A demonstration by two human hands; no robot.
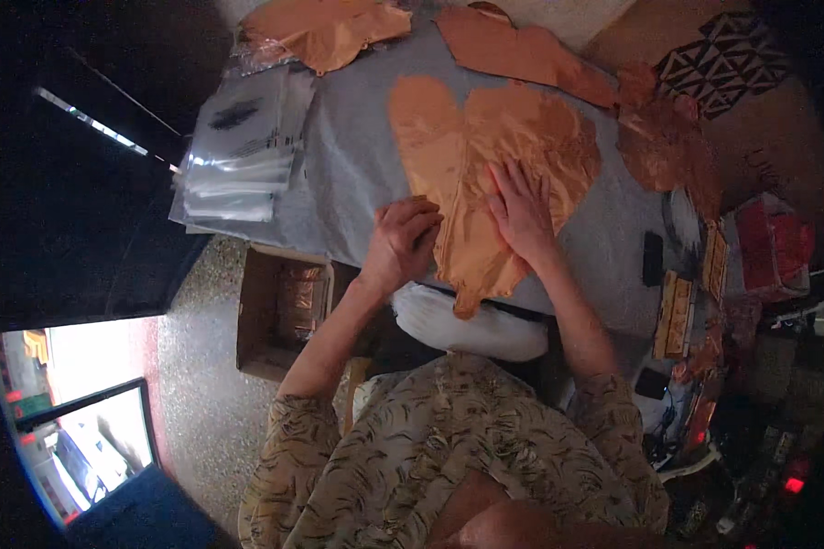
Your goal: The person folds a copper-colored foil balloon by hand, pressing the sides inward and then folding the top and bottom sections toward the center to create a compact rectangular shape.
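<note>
On the grey tabletop (357,174), the right hand (520,212) lay flat and open, fingers spread, pressing down on the lower middle of a copper-coloured foil balloon (490,156). It gripped nothing; it only held the sheet still. Just beside it, at the balloon's near left edge, the left hand (401,240) was curled, its fingers closed on the foil's rim, apparently pinching or folding it.

The balloon was deflated, heart-shaped, with two rounded lobes pointing away from the person and a narrow tail hanging over the tabletop's near edge. Its surface was shiny and finely crinkled. It looked very light, thin and limp, likely slippery under the palm and easy to crease or tear, so the edges or the tail seemed the safest places to take hold.

Beyond the balloon lay more copper foil pieces (522,50), and another crumpled one (659,137) to its right. Left of the balloon sat a stack of clear plastic bags (243,151). Below the balloon's left side, on the floor, stood an open cardboard box (279,316); right of the balloon lay a dark phone (653,258).
</note>
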